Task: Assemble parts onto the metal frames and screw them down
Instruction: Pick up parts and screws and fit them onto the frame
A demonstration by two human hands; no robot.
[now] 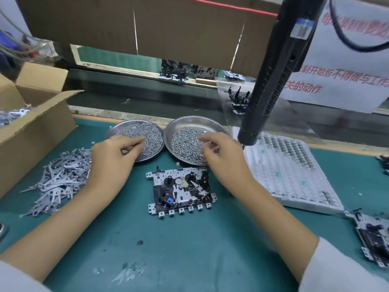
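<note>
The metal frame [181, 191] lies on the green desk [189, 249], already carrying black parts. Both hands reach into screw dishes: left hand [111, 159] and right hand [223, 159], each grip narrowed, apparently pinching screws [185, 142]. I judge screwing-down remains; the electric screwdriver [271, 81] hangs untouched.

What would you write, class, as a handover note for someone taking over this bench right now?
Left hand: fingers curled into the left round steel dish of small silver screws, picking.
Right hand: likewise in the right round steel dish of screws.
Silver metal frame with black parts and a blue piece lies on the green mat between the wrists.
Black electric screwdriver hangs unused, upper right.
Left: place screws, drive them down.
</note>
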